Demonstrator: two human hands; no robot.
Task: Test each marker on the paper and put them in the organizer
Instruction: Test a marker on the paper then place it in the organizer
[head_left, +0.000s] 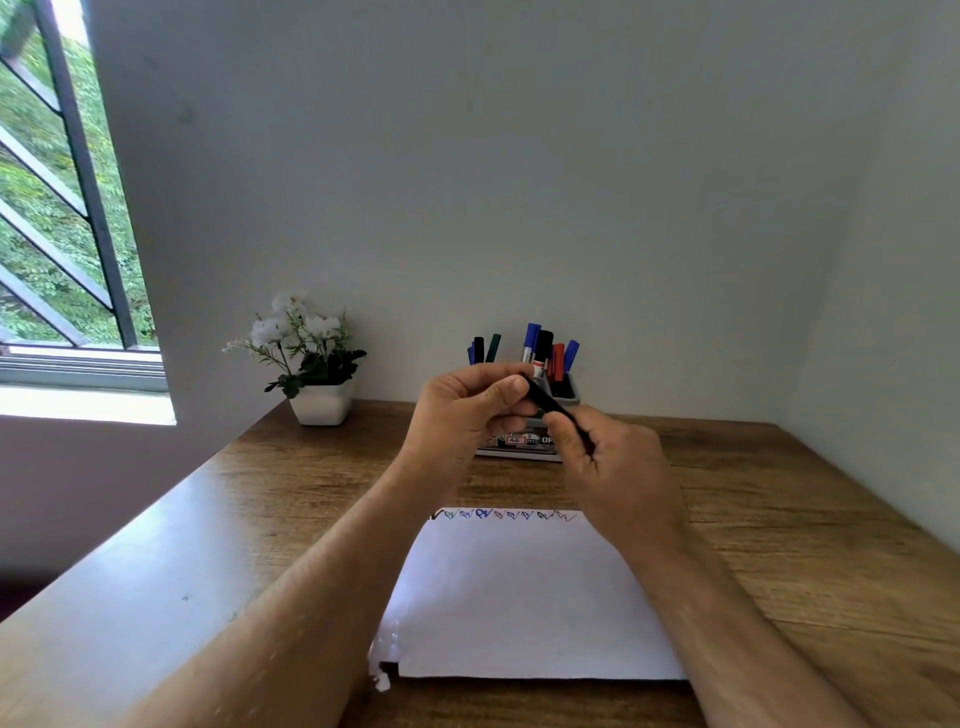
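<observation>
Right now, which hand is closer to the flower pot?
Left. The left hand is raised just right of the flower pot; the right hand is farther right, both gripping a black marker.

Left hand (470, 410) and right hand (608, 457) raised together, fingers curled, pinching.

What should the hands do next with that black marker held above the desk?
Probably pull the cap off. Both the left hand and right hand grip the slim black marker at opposite ends, above the white paper sheet, whose far edge already carries a row of coloured test squiggles.
</observation>
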